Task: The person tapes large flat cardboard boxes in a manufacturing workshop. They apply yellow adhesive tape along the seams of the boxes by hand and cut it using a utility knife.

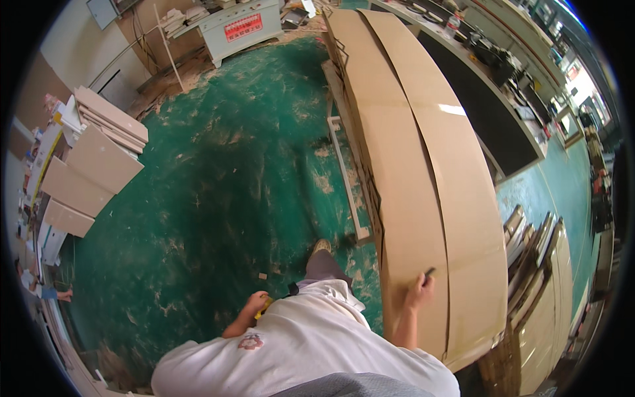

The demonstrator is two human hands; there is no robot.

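Observation:
My right hand (419, 292) is closed on a short dark stick-like object (430, 272), too small to tell its kind. It is over the near part of a long cardboard package (413, 198), whose top has a lengthwise seam between two cardboard sheets. Low at my left side, my left hand (256, 303) is closed around a small yellow object (264, 308). Its fingers and my shirt partly hide that object, so its kind does not show.
Beige panels (99, 159) stand stacked at the left, near another person's hand (65, 295). A metal frame leg (347, 178) sticks out beside the package. Wrapped long pieces (536, 278) lie at right. A white cabinet (241, 33) stands at the back on the dusty green floor (198, 198).

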